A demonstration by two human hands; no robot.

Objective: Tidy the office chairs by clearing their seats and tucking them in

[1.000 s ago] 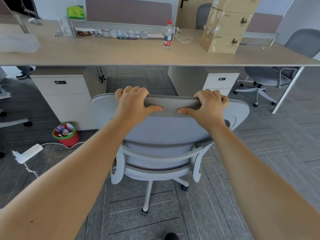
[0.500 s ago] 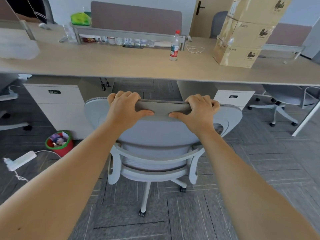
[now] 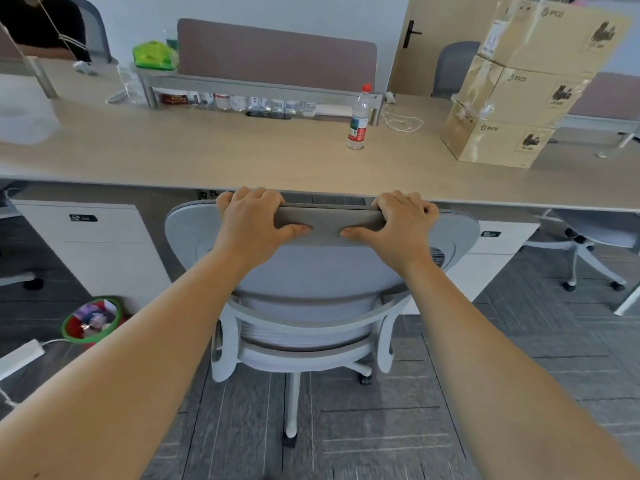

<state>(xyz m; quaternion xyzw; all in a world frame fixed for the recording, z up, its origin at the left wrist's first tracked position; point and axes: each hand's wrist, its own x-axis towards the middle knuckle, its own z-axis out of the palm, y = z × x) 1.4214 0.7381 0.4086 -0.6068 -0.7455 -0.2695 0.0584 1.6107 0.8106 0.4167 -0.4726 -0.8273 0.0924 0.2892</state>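
A grey office chair point(image 3: 311, 278) with a white frame stands straight in front of me, its back towards me. My left hand point(image 3: 254, 220) and my right hand point(image 3: 398, 223) both grip the top edge of its backrest, fingers over the front, thumbs on the rear. The backrest top sits right at the front edge of the long wooden desk point(image 3: 207, 157). The seat is hidden behind the backrest and under the desk. Another grey chair point(image 3: 588, 237) is pushed under the desk at the right.
White drawer cabinets point(image 3: 93, 244) flank the chair under the desk. A red and green bin point(image 3: 91, 320) and a white power strip point(image 3: 20, 356) lie on the floor at left. On the desk stand a water bottle point(image 3: 358, 119) and stacked cardboard boxes point(image 3: 519, 84). A person sits at far left.
The chair has rolled forward towards the desk with both hands on its backrest; its top now meets the desk edge. I have come closer to the desk.
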